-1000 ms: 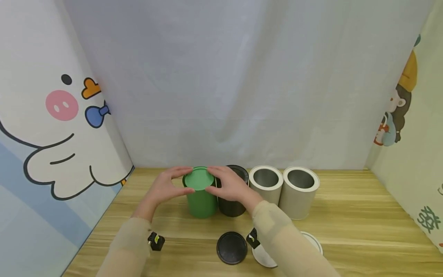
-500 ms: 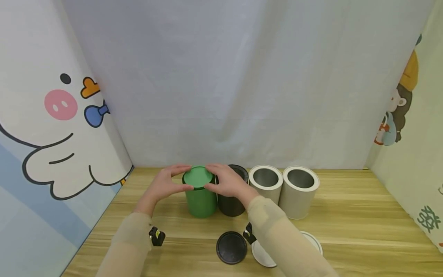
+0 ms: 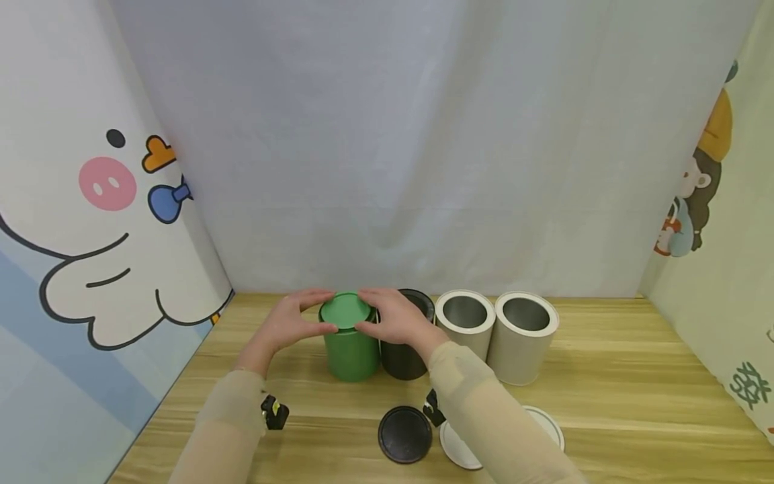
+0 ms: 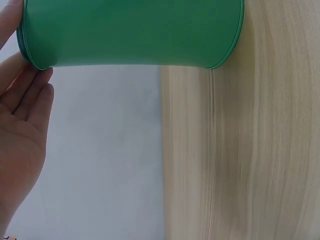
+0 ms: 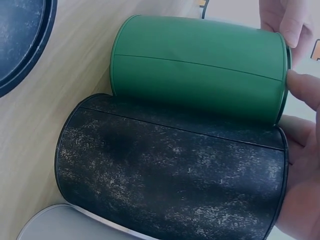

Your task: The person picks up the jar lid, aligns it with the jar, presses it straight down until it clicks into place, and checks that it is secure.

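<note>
- We see the left hand [image 3: 289,324] at the left side of the green lid [image 3: 346,310], its thumb in front and its fingers behind, pinching the edge.
- We see the right hand [image 3: 400,320] mirror it on the other side, its thumb and fingers likewise spread to front and back and pinching the rim.
- The green lid lies across the top of the green can [image 3: 353,357]; we cannot tell whether it is fully seated.
- The green can stands upright on the wood-grain worktop [image 3: 629,376], at the left end of a row of four, near the pale curtain [image 3: 363,148] behind.
- Just beside it we find the black can [image 3: 404,359], partly covered by the right hand; our right wrist view shows scuffed, pale marks on its side.
- Next along stand two white cans [image 3: 521,356], their tops open and their insides grey.
- Nearer us, the black lid [image 3: 405,435] lies flat, well apart from the cans.
- Beside it, white lid surfaces [image 3: 459,447] show on both sides of the right sleeve [image 3: 496,417], which hides the middle.
- At the left we see a printed panel [image 3: 109,222] bearing a white cartoon bird.
</note>
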The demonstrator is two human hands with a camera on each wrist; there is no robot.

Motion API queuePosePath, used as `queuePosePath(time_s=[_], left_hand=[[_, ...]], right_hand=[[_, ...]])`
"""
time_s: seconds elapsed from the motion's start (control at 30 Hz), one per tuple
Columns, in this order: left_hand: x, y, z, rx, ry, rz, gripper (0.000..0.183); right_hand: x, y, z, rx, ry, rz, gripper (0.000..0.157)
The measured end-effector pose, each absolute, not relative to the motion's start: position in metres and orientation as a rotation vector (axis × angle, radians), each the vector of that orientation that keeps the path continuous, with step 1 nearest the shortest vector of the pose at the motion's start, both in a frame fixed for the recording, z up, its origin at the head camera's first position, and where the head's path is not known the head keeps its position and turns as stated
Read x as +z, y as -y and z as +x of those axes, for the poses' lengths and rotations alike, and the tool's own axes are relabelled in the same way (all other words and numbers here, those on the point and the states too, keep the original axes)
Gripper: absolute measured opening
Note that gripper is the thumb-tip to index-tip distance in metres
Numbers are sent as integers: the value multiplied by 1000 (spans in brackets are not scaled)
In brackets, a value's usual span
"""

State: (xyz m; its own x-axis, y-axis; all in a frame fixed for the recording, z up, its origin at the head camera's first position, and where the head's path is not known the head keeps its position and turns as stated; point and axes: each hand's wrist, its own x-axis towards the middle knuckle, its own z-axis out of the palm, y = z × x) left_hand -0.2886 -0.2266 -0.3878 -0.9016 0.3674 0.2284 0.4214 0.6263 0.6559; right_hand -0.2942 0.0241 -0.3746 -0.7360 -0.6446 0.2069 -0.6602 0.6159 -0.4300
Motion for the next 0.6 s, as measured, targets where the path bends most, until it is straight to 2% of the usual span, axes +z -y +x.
queuePosePath(time_s=[0.6], left_hand=[[-388,227,-289,-1263,2774,-720,71]], right_hand=[[-372,-23,-290,679,2796,1129,59]])
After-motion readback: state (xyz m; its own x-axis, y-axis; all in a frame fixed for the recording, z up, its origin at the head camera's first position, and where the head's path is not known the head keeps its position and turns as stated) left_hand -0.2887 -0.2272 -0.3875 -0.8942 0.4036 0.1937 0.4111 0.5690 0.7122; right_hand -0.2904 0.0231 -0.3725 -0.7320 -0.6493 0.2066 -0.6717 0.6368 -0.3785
